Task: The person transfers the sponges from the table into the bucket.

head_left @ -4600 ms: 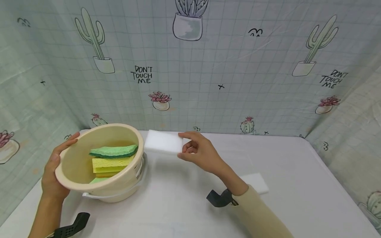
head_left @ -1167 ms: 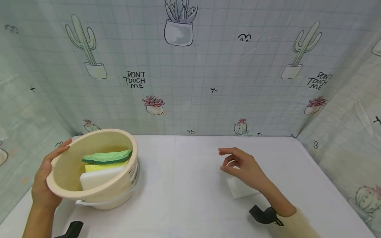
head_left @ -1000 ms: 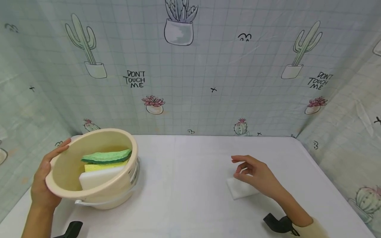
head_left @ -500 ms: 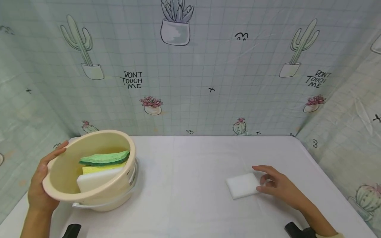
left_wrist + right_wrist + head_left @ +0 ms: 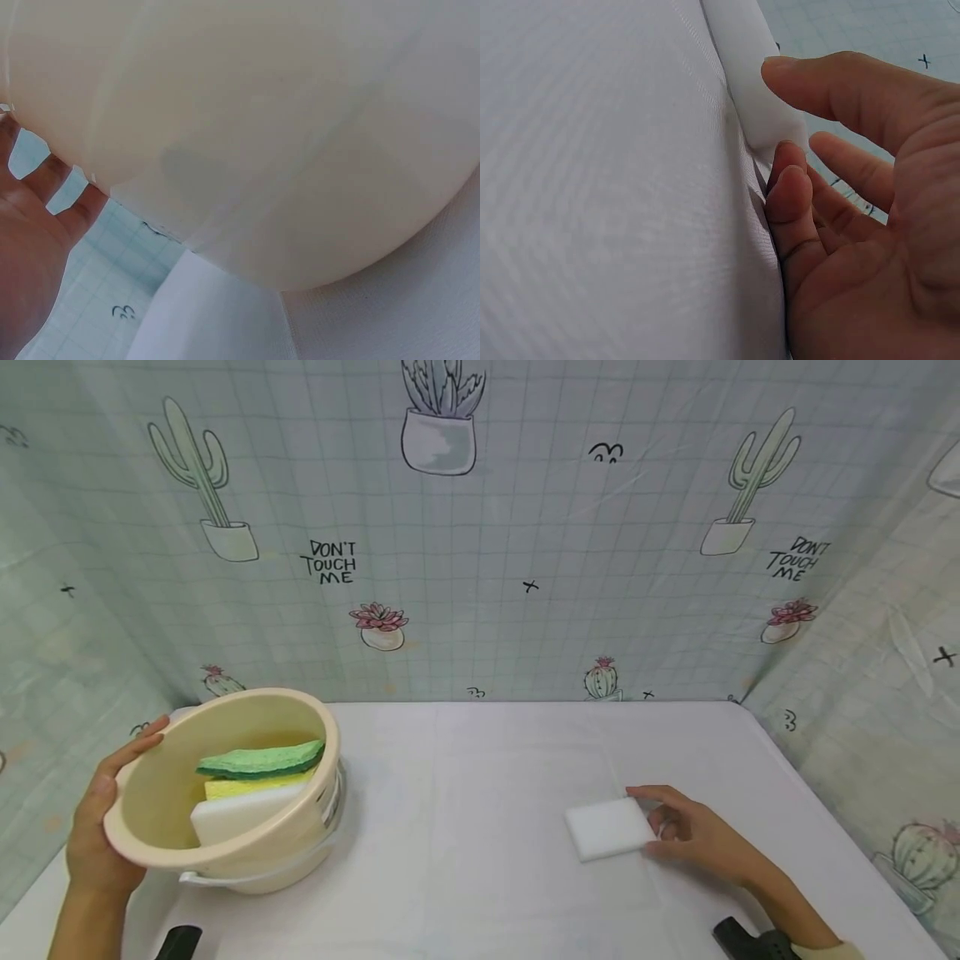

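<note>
A cream bucket leans with its mouth toward me at the left of the table. My left hand holds its left side, fingers along the rim; in the left wrist view, the fingertips lie against the bucket wall. Inside the bucket are a green sponge, a yellow sponge and a white sponge block. Another white sponge block lies flat on the table at right. My right hand pinches its right end between thumb and index finger. The right wrist view shows the thumb over the block's side.
The white-covered table meets a grid-patterned cloth backdrop with cactus drawings at the back and sides. A white bucket handle hangs down in front of the bucket. Black wrist mounts sit on both arms.
One white block went from my right hand into the bucket. My right hand then moved right and down to the other white block and closed on its end. My left hand stays on the bucket.
</note>
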`<state>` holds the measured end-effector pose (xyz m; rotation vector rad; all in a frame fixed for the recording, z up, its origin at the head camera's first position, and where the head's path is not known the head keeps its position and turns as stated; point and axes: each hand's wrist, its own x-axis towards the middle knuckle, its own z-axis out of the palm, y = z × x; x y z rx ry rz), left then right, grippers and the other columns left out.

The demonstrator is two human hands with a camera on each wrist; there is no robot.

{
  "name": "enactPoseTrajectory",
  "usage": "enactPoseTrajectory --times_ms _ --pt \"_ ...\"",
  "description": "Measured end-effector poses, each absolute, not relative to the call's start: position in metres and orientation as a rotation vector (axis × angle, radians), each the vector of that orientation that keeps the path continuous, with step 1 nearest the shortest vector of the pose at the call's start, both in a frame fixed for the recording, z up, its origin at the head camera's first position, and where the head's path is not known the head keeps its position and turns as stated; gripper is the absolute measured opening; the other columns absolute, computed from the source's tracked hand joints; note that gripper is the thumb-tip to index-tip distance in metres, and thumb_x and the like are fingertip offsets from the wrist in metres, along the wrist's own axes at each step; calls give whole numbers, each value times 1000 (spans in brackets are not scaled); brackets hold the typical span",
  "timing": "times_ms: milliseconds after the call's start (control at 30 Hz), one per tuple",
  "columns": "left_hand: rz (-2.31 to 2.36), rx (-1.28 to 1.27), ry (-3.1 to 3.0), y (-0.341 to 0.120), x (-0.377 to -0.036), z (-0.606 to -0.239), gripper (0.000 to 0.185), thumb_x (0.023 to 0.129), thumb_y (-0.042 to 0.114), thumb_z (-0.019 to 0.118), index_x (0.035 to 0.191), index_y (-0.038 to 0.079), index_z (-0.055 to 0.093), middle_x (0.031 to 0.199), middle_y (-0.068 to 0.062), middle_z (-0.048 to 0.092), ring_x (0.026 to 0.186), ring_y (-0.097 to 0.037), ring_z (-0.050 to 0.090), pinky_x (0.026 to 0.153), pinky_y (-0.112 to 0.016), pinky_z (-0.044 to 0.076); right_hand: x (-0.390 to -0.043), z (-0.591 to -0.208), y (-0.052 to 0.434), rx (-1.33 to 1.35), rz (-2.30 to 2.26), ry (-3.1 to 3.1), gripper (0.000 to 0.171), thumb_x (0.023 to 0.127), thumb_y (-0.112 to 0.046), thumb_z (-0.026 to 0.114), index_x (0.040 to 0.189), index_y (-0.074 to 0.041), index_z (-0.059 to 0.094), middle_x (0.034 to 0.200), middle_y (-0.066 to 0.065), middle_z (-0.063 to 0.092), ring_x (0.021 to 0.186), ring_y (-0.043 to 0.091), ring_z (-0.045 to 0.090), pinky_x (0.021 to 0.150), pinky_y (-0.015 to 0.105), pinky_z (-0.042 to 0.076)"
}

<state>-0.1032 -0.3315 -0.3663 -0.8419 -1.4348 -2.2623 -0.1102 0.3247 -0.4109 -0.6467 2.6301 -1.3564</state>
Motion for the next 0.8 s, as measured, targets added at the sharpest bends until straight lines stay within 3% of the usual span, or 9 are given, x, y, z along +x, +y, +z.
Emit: enactPoseTrajectory --times_ms 200,400,633,800 --pt "-2265 -820 -1446 -331 -103 -365 58 95 9 3 140 -11 34 154 -16 23 142 -23 13 107 -25 25 -109 -410 322 -663 -1348 2640 60 81 -17 78 134 -9 51 90 7 55 73 15 53 61 26 44" --pt "-2272 -836 -1439 -332 -102 -364 58 95 9 2 141 -10 34 154 -15 22 143 -23 12 107 -25 24 -109 -407 320 -603 -1393 2574 59 82 -14 76 134 -4 50 101 13 54 86 15 56 71 23 46" --pt "-2238 -797 -1480 -331 -102 -363 57 96 11 4 141 -8 35 154 -15 23 142 -24 13 107 -24 26 -110 -400 314 -519 -1484 2568 62 80 -17 78 135 -9 52 119 13 52 92 16 59 74 23 49" --pt "-2230 -786 -1498 -331 -100 -364 58 96 10 3 141 -8 35 154 -14 23 142 -23 14 106 -24 28 -113 -394 306 -486 -1513 2560 60 80 -19 79 133 -11 53 119 13 52 93 17 59 76 23 49"
